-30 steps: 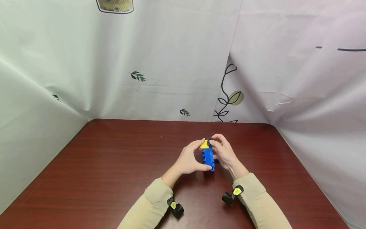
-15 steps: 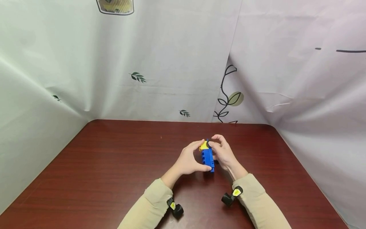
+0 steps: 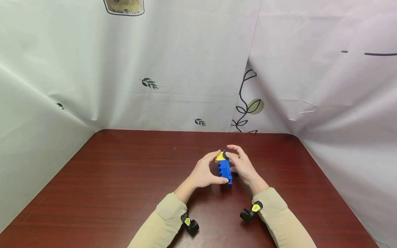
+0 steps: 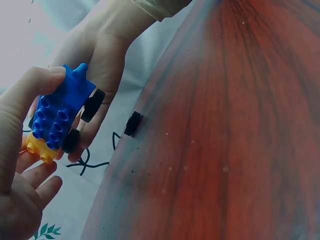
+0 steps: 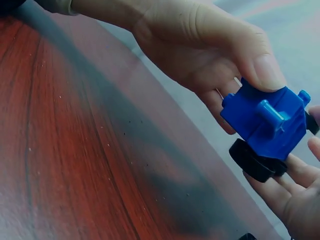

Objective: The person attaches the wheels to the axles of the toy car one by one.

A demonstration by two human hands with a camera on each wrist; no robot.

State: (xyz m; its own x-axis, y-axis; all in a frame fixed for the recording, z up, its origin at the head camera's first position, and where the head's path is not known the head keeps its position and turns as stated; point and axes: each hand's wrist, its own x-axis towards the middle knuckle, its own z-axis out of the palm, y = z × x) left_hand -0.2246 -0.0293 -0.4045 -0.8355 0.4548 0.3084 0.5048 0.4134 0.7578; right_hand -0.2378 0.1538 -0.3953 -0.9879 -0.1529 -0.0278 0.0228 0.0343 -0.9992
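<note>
Both hands hold a toy car built of bricks [image 3: 224, 171] just above the table. Its body [image 4: 60, 112] is blue and studded, with a yellow brick [image 4: 41, 147] at the far end and black wheels [image 4: 93, 106] along the side. My left hand [image 3: 203, 174] grips it lengthwise, thumb on the near blue end and fingertips at the yellow end. My right hand [image 3: 246, 168] pinches a black wheel [image 3: 225, 155] beside the yellow brick. The right wrist view shows a blue hook-like peg [image 5: 271, 116] on the near end. The right fingers are partly hidden behind the car.
A loose black wheel [image 4: 133, 123] lies on the reddish-brown table [image 3: 124, 189], close to the right hand. White printed cloth [image 3: 186, 69] hangs behind the table and along its sides. Each sleeve carries a black wrist camera [image 3: 193, 227].
The hands and the car have shifted very slightly to the left. The grip of both hands looks the same, with the right thumb still at the wheel beside the yellow brick.
</note>
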